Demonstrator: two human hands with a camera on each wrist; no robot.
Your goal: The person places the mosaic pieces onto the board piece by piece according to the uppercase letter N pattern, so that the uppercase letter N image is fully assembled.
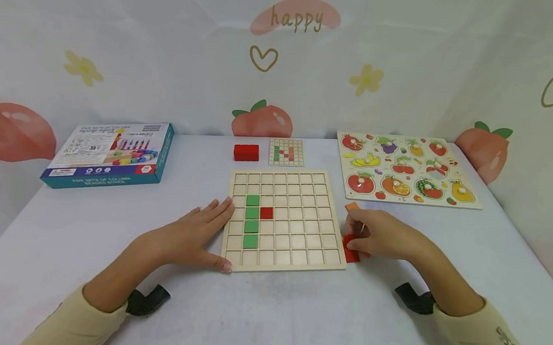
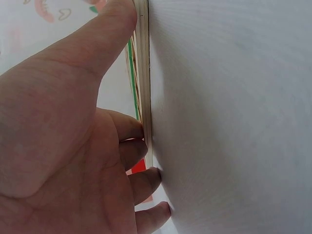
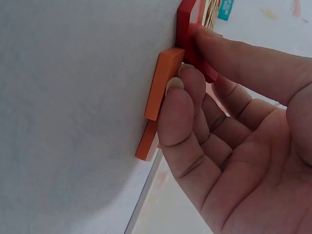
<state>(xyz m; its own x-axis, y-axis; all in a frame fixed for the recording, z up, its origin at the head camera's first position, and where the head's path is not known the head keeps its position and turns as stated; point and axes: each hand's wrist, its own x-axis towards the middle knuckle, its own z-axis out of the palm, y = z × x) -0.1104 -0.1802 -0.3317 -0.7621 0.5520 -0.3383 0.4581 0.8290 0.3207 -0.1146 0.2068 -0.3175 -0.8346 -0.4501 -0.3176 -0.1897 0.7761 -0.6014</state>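
A square wooden grid board point(image 1: 284, 269) lies mid-table with several green tiles point(image 1: 251, 227) in one column and a red tile point(image 1: 266, 213) beside them. My left hand point(image 1: 190, 237) is spread flat against the board's left edge, thumb at the near corner. At the board's right side my right hand point(image 1: 385, 234) has curled fingers, and its thumb and fingertips pinch a loose red tile point(image 3: 204, 66). Another red piece point(image 3: 183, 22) is just beyond the thumb. Orange tiles point(image 3: 163, 85) lie by the fingertips, partly covered by them.
Behind the board are a small pattern card point(image 1: 278, 160) and a red block point(image 1: 246, 153). A boxed bead set point(image 1: 107, 151) lies at the back left. A fruit puzzle board point(image 1: 411, 188) lies at the back right, just beyond my right hand.
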